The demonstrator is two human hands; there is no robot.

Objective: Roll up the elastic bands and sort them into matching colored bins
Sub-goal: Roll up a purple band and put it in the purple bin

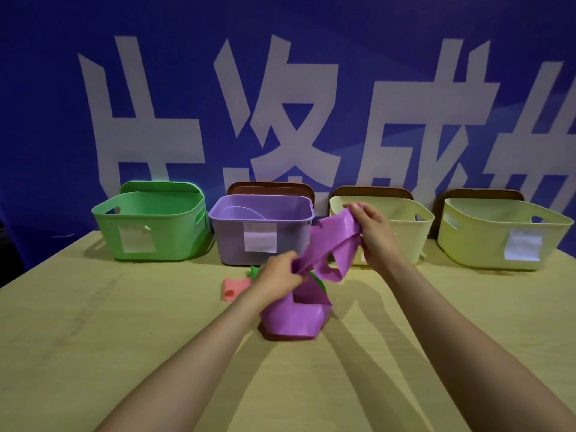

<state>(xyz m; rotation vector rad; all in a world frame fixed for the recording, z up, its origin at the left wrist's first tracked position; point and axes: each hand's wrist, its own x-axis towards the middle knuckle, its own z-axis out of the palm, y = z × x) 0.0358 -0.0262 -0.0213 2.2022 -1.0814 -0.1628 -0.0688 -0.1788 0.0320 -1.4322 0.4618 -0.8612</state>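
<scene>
A long purple elastic band (330,241) stretches between my two hands above the table. My left hand (279,274) pinches it low, near the table's middle. My right hand (372,232) grips its upper end, in front of the pale yellow bin (417,232). The band's loose remainder (294,319) lies folded on the table below my left hand. A pink band (232,289) lies rolled to the left. A green band (255,271) peeks out from behind my left hand. The purple bin (237,232) stands just behind.
Four bins line the back of the wooden table (93,338): a green bin (174,232) at far left, purple, pale yellow, and a yellow-green bin (477,241) at far right, each with a white label. A blue banner with large white characters hangs behind.
</scene>
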